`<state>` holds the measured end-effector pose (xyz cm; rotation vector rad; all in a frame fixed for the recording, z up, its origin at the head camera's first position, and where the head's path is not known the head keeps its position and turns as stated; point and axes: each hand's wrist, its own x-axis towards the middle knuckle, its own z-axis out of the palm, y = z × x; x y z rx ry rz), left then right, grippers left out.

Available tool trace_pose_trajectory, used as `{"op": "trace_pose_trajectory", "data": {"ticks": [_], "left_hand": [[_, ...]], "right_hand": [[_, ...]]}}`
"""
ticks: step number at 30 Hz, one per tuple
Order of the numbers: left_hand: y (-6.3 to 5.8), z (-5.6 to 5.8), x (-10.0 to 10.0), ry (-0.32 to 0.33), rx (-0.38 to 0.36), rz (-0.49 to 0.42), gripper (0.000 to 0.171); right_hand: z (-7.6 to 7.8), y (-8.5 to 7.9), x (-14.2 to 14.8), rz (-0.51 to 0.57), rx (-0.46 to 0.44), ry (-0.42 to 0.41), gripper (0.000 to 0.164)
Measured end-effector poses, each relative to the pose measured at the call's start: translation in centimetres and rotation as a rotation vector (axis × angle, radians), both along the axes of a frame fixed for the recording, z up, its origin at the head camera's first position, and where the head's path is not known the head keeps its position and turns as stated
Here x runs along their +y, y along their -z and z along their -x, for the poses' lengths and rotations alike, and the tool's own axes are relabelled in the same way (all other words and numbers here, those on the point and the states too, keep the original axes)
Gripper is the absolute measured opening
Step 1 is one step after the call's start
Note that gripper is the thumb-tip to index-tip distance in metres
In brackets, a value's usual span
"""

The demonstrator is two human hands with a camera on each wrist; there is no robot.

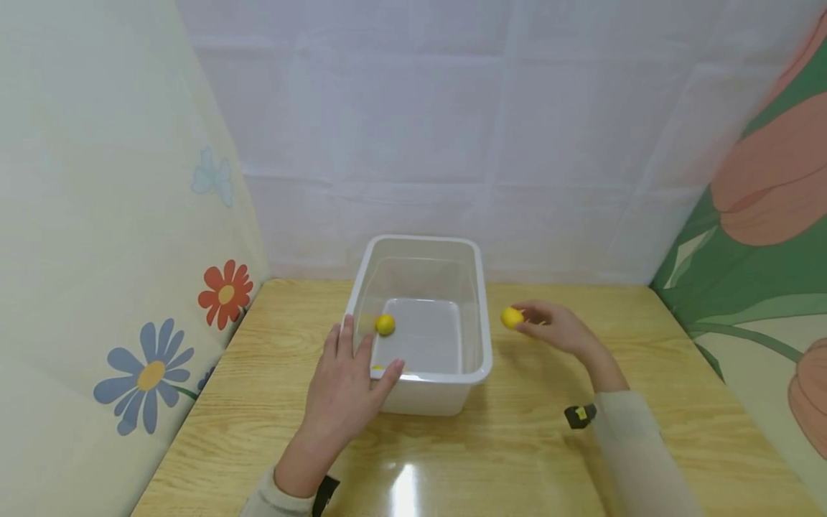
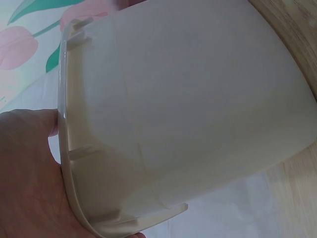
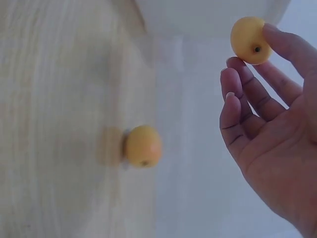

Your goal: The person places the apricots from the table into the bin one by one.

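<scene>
Near the bin's right side, my right hand (image 1: 558, 329) pinches a small round yellow fruit (image 1: 512, 317) between thumb and fingertips. The right wrist view shows a dark stem dimple on this yellow fruit (image 3: 250, 40). My left hand (image 1: 342, 391) lies spread over the near left corner of a white plastic bin (image 1: 483, 316), fingers on the left rim and thumb along the near rim. Inside the bin lies another yellow fruit (image 1: 385, 324), and a sliver of a further one (image 1: 377, 368) shows by the near wall, mostly hidden.
One more yellow fruit (image 3: 143, 146) sits on the wooden table (image 1: 549, 459) below my right hand, largely hidden by that hand in the head view. A white cloth (image 1: 413, 129) hangs behind the bin. Printed flower panels (image 1: 151, 375) stand at both sides.
</scene>
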<state>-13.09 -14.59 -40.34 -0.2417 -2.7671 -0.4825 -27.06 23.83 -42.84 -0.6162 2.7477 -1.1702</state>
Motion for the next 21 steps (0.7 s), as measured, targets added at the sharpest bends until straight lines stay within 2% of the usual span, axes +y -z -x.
{"op": "trace_pose_trajectory", "data": {"ticks": [9, 21], "left_hand": [[0.0, 0.1, 0.0, -0.004, 0.011, 0.002, 0.082], [0.1, 0.1, 0.0, -0.001, 0.014, -0.001, 0.082]], "right_hand": [[-0.1, -3.6, -1.8, 0.017, 0.036, -0.005, 0.05], [0.3, -6.6, -4.3, 0.046, 0.099, -0.079, 0.043]]}}
